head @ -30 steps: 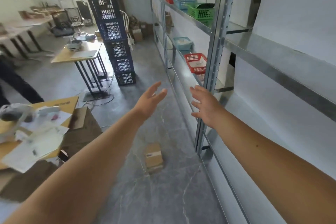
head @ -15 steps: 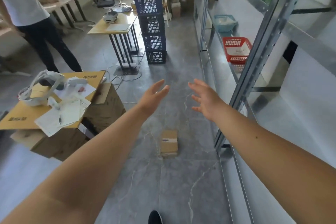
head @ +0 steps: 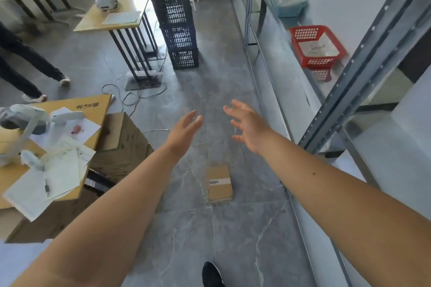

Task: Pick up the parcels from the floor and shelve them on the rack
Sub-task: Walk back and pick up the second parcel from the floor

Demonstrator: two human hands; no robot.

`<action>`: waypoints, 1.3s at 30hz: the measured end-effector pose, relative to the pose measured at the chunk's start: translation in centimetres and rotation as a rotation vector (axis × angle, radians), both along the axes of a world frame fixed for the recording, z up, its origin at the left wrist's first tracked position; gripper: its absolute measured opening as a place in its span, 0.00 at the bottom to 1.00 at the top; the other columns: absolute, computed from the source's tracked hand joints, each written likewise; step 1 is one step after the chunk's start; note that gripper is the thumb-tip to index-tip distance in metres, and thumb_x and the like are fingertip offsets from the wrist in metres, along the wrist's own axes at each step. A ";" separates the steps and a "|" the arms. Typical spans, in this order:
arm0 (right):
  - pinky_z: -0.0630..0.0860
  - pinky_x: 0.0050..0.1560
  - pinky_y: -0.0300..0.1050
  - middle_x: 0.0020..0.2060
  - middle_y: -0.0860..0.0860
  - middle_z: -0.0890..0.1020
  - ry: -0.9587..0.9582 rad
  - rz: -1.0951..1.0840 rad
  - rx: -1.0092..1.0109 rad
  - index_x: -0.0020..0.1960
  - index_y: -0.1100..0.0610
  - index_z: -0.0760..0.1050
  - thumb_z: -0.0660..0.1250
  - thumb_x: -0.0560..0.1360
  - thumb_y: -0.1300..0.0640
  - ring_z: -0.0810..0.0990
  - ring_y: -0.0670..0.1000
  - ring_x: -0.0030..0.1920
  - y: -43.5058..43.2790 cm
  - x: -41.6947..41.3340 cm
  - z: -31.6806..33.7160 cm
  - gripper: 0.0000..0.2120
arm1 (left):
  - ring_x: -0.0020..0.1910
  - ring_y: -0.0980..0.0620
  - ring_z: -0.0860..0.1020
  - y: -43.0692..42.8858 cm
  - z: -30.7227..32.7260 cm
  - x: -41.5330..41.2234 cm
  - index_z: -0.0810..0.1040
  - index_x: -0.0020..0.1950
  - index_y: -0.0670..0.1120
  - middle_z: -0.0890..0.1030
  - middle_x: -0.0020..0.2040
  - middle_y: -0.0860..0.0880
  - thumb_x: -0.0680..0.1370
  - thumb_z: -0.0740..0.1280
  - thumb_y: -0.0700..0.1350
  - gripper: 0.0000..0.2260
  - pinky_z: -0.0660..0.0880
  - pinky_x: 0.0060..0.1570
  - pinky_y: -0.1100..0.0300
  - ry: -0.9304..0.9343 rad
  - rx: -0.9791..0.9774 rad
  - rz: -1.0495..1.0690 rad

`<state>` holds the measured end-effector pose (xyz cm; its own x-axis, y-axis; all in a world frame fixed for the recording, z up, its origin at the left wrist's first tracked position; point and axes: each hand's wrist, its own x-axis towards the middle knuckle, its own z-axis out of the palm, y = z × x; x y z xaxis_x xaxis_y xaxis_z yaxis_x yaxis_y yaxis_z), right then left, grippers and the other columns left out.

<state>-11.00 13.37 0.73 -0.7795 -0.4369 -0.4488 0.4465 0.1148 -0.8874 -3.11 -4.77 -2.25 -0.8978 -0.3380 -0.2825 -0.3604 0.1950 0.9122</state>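
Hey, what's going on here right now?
A person is reaching both arms out over a parcel that lies on the floor beside the rack. The left hand and right hand are open and empty, above the parcel and not touching it. Nothing is picked up yet. A red basket sits on a rack shelf further along.

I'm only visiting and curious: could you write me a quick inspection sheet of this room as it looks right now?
Surface: grey veined tile floor.
Job's things: one brown parcel lying flat on the floor beside the rack.
Clutter: cardboard boxes at left, topped with loose papers.
Hands: left hand and right hand open, outstretched, not touching the parcel.
Cables: loose cables on the floor by the table.
Surroundings: stacked blue crates; red basket on the rack; another person's legs.
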 end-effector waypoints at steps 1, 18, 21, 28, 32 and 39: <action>0.67 0.74 0.64 0.81 0.49 0.68 -0.008 -0.003 0.003 0.83 0.45 0.62 0.70 0.80 0.44 0.66 0.55 0.80 -0.8 -0.6 -0.8 0.35 | 0.81 0.48 0.63 -0.7 -0.9 -0.8 0.62 0.84 0.50 0.64 0.83 0.49 0.85 0.62 0.57 0.29 0.63 0.75 0.50 -0.013 0.007 -0.002; 0.65 0.77 0.65 0.75 0.49 0.72 -0.293 0.007 0.069 0.82 0.46 0.65 0.70 0.81 0.48 0.67 0.55 0.79 -3.8 -9.7 -18.3 0.31 | 0.81 0.46 0.66 -4.0 -18.8 -7.9 0.64 0.83 0.49 0.67 0.82 0.47 0.84 0.64 0.57 0.29 0.63 0.76 0.46 -0.266 0.180 0.182; 0.67 0.76 0.65 0.72 0.48 0.73 -0.328 0.024 0.098 0.82 0.46 0.65 0.70 0.81 0.48 0.68 0.55 0.78 -3.6 -10.8 -21.4 0.31 | 0.80 0.46 0.66 -3.8 -21.7 -8.7 0.65 0.82 0.50 0.67 0.82 0.47 0.84 0.64 0.58 0.29 0.66 0.73 0.48 -0.311 0.191 0.200; 0.69 0.75 0.65 0.79 0.50 0.70 -0.401 -0.017 0.113 0.82 0.48 0.64 0.68 0.83 0.49 0.69 0.55 0.78 -4.3 -11.6 -29.0 0.30 | 0.80 0.46 0.66 -3.0 -29.0 -10.3 0.64 0.83 0.48 0.65 0.83 0.45 0.84 0.65 0.56 0.29 0.64 0.69 0.55 -0.371 0.235 0.233; 0.69 0.76 0.66 0.73 0.48 0.74 -0.431 -0.076 0.125 0.81 0.47 0.65 0.68 0.83 0.49 0.71 0.54 0.77 -5.8 -11.4 -34.7 0.28 | 0.80 0.47 0.66 -3.1 -33.4 -11.0 0.65 0.82 0.47 0.66 0.82 0.45 0.85 0.65 0.54 0.28 0.63 0.67 0.58 -0.406 0.258 0.234; 0.69 0.76 0.66 0.74 0.50 0.76 -0.436 -0.171 0.144 0.79 0.47 0.70 0.68 0.83 0.50 0.74 0.53 0.75 -8.2 -10.1 -45.5 0.25 | 0.80 0.47 0.67 -5.2 -44.0 -11.0 0.66 0.82 0.48 0.68 0.81 0.46 0.85 0.64 0.55 0.27 0.63 0.66 0.58 -0.465 0.265 0.262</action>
